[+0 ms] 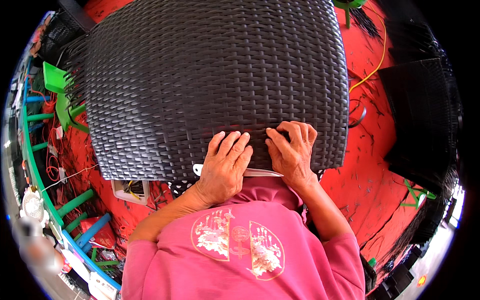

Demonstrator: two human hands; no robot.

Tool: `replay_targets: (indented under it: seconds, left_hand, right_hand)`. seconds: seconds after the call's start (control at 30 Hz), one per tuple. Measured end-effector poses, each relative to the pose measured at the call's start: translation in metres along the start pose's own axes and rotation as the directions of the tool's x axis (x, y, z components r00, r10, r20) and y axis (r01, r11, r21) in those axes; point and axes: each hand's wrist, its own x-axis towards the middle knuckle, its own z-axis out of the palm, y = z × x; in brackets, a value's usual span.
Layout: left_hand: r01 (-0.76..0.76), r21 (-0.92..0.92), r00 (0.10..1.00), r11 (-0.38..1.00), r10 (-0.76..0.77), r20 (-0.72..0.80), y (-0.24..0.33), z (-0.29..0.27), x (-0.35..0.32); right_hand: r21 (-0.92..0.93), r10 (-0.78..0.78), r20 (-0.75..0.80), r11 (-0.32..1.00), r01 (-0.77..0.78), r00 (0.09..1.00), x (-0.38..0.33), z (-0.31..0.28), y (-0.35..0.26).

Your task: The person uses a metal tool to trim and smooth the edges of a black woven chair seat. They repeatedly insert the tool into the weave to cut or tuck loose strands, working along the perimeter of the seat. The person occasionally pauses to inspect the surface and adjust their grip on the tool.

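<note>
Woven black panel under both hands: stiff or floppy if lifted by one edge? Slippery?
The woven black panel probably stays fairly stiff: it holds a curved shape unsupported. Likely light for its size, being thin strips. The ribbed weave under the left hand and right hand should give grip.

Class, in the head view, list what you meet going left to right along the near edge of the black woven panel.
White box → left hand → knife blade → right hand → red floor

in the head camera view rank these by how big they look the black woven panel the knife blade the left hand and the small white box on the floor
1. Black woven panel, by far the largest.
2. Left hand.
3. Small white box and knife blade: too close to rank; the blade is partly hidden under the hands, and the box lies farther away.
</note>
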Motion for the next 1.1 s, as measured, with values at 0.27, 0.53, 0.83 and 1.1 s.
replay_targets:
  seconds: [0.27, 0.53, 0.83, 1.1]
  left_hand:
    - [0.090, 0.148, 0.996, 0.985, -0.087, -0.030, -0.008, -0.007, -0.008]
    - [0.102, 0.129, 0.995, 0.986, -0.099, -0.030, -0.008, -0.001, -0.013]
    - [0.171, 0.098, 0.984, 0.980, -0.164, -0.068, -0.010, 0.001, -0.013]
    - [0.167, 0.107, 0.986, 0.980, -0.165, -0.032, -0.007, 0.000, -0.015]
  right_hand:
    - [-0.020, -0.060, 0.099, 0.998, 0.062, 0.993, 0.010, 0.003, -0.009]
    - [-0.093, -0.030, 0.025, 0.995, 0.032, 0.999, 0.041, 0.016, 0.002]
    - [0.010, -0.258, 0.242, 0.965, 0.263, 0.935, 0.063, 0.008, -0.007]
    - [-0.053, -0.391, 0.282, 0.905, 0.421, 0.876, 0.080, 0.023, 0.005]
